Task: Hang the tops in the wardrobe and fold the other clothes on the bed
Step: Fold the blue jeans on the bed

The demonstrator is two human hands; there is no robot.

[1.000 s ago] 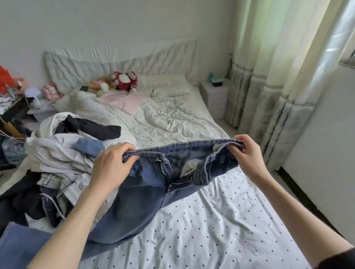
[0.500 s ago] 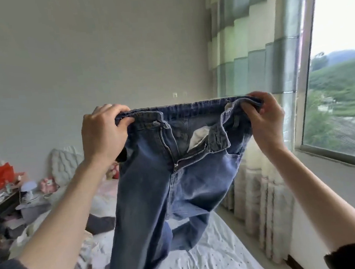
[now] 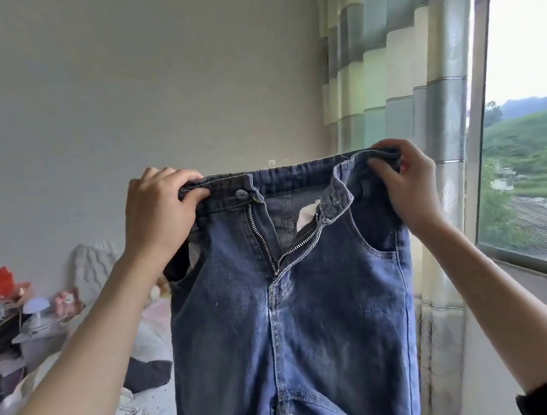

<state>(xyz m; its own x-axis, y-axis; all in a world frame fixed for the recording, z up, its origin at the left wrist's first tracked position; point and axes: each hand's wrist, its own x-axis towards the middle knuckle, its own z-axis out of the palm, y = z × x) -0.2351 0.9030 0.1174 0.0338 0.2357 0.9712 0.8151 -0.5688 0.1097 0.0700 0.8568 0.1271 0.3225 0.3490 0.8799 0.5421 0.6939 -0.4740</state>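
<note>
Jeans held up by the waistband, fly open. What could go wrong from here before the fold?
1. The jeans have the zipper undone and the waistband flap by the right hand turned outward; folded like this, the front would likely bunch.
2. The left hand and the right hand grip only the waistband corners; a slip on either side would likely drop the jeans unevenly.
3. The legs hang out of view below, so twists may go unnoticed.

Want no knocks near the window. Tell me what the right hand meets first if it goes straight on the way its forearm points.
Likely the curtain. The right hand, its grip on the jeans waistband, points up and away; the curtain hangs directly behind it. Depth is unclear.
</note>
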